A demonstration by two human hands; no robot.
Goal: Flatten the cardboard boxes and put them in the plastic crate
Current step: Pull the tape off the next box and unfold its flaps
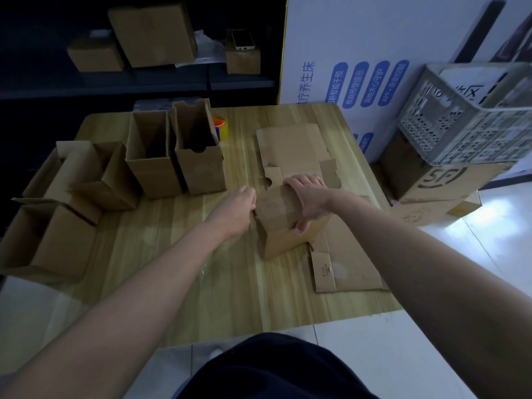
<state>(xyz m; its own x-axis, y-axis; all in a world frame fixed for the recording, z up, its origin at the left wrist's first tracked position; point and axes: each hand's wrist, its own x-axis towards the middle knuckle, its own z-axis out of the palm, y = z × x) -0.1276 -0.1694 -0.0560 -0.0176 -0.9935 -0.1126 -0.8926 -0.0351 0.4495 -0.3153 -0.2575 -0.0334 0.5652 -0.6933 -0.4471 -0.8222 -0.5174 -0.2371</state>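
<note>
Head view, looking down past two bare forearms onto a pale wooden surface [178, 254]. The right hand [308, 197] grips a small cardboard box [276, 217] from above, its fingers curled over the box's far top edge and its thumb pressed against the near side. The left hand [239, 208] is at the box's left edge with its fingers curled in. The fingertips are hidden, so it is unclear whether they pinch the cardboard. The box stands right of the surface's middle, on flattened cardboard [345, 254] that spreads toward the near right corner. Another flat sheet [290, 145] lies just beyond the hands.

Left of the hands, two tall open boxes [149, 156] stand upright side by side. A yellow tape roll [220, 126] shows just behind the right-hand one. Farther left, along the surface's edge, sit more open boxes [98, 180] with their flaps splayed.

The plastic crate [466, 116], grey with lattice walls, is off the surface to the right. It rests on a stack of larger printed cartons [431, 180] on the white floor [475, 254]. A white panel [359, 38] with blue labels stands behind the surface.

At the back, a dark shelf [144, 82] holds closed boxes [152, 33], and a phone [243, 38] lies on the smallest. The person's dark clothing [273, 367] fills the bottom edge.
</note>
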